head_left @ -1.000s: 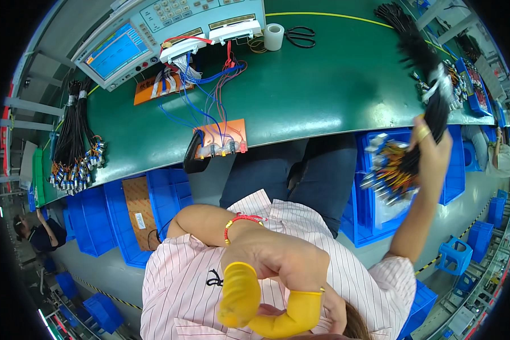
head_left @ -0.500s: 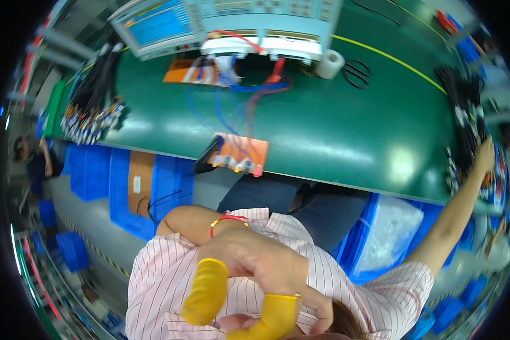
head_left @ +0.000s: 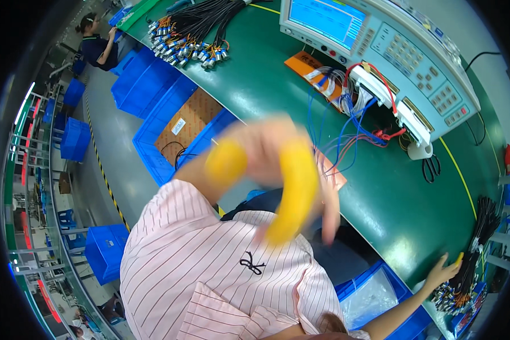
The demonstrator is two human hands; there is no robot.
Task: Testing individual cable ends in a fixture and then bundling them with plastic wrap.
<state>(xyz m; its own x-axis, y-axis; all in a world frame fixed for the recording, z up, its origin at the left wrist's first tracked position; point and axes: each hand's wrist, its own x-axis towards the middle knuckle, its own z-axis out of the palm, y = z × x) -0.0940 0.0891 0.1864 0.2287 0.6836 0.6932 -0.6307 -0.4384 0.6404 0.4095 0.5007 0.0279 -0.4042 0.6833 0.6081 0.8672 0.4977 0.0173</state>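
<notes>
My left hand (head_left: 277, 164) is raised close in front of my chest, blurred by motion. Its fingers are apart, two of them in yellow finger cots, and nothing shows between them. Behind it, partly hidden, an orange board (head_left: 335, 180) with wires lies at the bench's front edge. Far to the right, my right hand (head_left: 443, 273) stretches its fingers out at the near side of a bundle of black cables (head_left: 483, 224), a yellow cot on one fingertip. The bundle's ends carry metal connectors (head_left: 450, 299). I cannot tell whether the fingers touch the cables.
A bench-top tester (head_left: 402, 73) with a screen stands at the back of the green bench (head_left: 391, 215), wired by red and blue leads (head_left: 354, 122). Another cable bundle (head_left: 190, 42) lies at far left. Black scissors (head_left: 432, 169) lie beside a white roll (head_left: 419, 151). Blue bins (head_left: 147, 150) stand below.
The view has swung, so the bench now slants down to the right. My left hand has risen from low before my chest toward the bench edge. My right hand's fingers now reach out beside the bundle.
</notes>
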